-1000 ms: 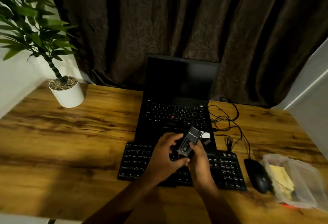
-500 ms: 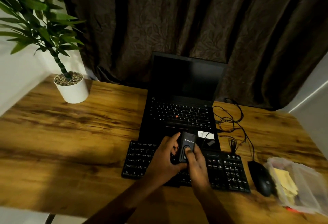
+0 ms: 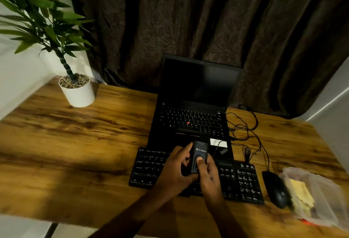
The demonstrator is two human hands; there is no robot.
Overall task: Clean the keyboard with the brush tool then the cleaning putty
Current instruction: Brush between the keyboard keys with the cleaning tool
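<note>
Brush tool (image 3: 200, 151): small, rigid, likely light case above keyboard (image 3: 239, 181); left hand (image 3: 176, 169) grips its side, right hand (image 3: 209, 175) pinches it, thumb on front recess.

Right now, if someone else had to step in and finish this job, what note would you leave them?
Left-hand grip: fingers curled round the left side of the black brush tool, held above the keyboard.
Right-hand grip: holds the tool's other side, thumb pressing its oval recess.
Putty: probably the yellow mass in the clear container at the right, beside the mouse; untouched.
Done: tool picked up; no bristles show, so brushing seems not begun.
Left: expose the brush, sweep the keys, then press the putty over them.
</note>
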